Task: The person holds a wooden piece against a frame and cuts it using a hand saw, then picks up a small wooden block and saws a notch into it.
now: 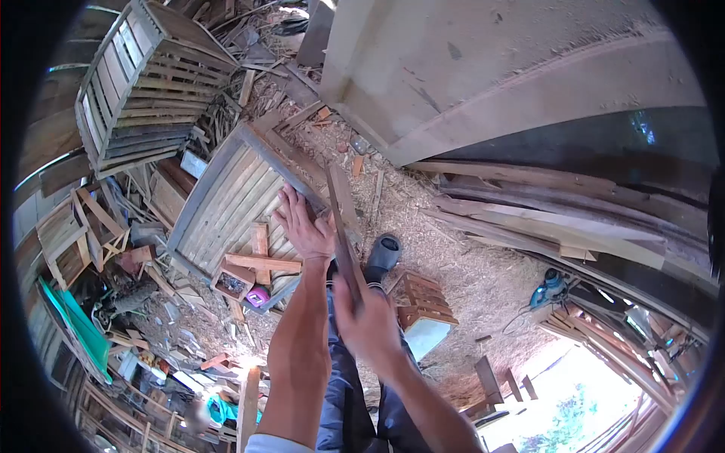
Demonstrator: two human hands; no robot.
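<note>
1. Right hand [366, 325] is blurry, but its grip looks wrapped around a long, narrow, dark brown strip-like piece [343, 245]. Blade or wood, I can't tell. It slants up from that hand, passing just beside the left hand.
2. Left hand [308, 226] is flat with the grip apart, fingers spread over the edge of a low slatted wooden bench with a grey frame [223, 211].
3. Stuff crowding the bench: crossed reddish-brown wood offcuts [264, 263], a small open wooden box [232, 284] and a rounded pink-and-black case [258, 296], kinda like a tape measure. Anything printed on that case is too small to read.
4. Underfoot: a grey rubbery clog [385, 251] on the sawdust-covered floor [408, 215], with a small brown slatted wooden crate [427, 294] near the legs.
5. Off to the right: a huge pale wooden panel [491, 68], a pile of long rough planks [559, 219] and a blue power tool [550, 288], label unreadable from here.
6. Left side's packed too: a tall grey-brown slatted wooden crate [166, 94] and a green sheet [79, 325] amid scrap wood.
</note>
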